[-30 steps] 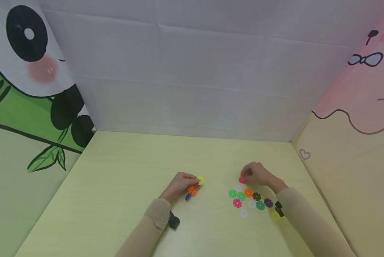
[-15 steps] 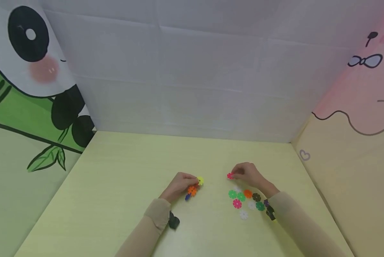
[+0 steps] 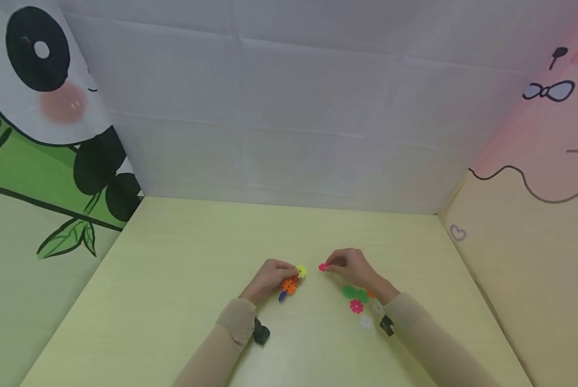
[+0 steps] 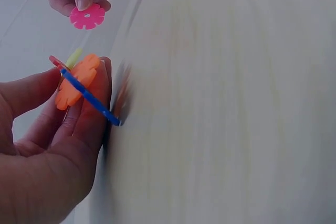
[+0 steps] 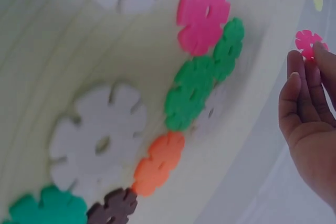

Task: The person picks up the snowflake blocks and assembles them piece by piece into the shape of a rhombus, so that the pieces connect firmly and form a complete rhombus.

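My left hand [image 3: 269,279] pinches a joined chain of slotted snowflake discs between thumb and fingers. The chain has an orange disc [image 4: 79,82], a blue disc [image 4: 89,95], a red disc [image 4: 56,62] and a yellow disc [image 3: 301,271] at its far end. My right hand [image 3: 355,267] holds a loose pink snowflake disc [image 4: 87,17] by its edge with thumb and fingertips. That pink disc is just right of the yellow one, with a small gap between them.
Under and beside my right forearm lie several loose discs: a pink disc [image 3: 356,306], a green disc [image 5: 191,93], an orange disc [image 5: 158,163], a white disc [image 5: 100,137] and a brown disc [image 5: 113,207]. A grey-white cloth wall [image 3: 289,118] stands behind the pale table [image 3: 197,242].
My right hand has carried the pink disc leftward from above the loose discs to near the left hand. The left hand and its chain stay in place.
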A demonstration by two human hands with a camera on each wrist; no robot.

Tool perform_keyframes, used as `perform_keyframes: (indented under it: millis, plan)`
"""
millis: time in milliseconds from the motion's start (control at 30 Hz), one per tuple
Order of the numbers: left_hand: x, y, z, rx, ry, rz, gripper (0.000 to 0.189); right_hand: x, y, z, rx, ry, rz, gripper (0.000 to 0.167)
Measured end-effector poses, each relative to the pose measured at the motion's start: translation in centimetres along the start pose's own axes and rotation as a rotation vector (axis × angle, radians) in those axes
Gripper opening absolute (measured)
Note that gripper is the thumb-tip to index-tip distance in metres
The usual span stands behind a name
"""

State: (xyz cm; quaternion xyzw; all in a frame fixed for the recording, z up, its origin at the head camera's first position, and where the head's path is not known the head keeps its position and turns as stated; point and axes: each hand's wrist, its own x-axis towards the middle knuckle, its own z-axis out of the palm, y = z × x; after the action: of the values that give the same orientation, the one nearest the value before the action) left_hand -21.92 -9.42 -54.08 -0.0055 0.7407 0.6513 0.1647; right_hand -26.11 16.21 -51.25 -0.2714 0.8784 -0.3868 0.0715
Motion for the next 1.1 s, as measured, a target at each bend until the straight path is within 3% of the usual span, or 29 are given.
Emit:
perform_keyframes:
  millis: [1100]
  plan:
    - [-0.1, 0.1, 0.0, -0.053, -0.040, 0.041, 0.020, 1.1, -1.8, 2.8, -0.006, 0.008, -0.030, 0.008]
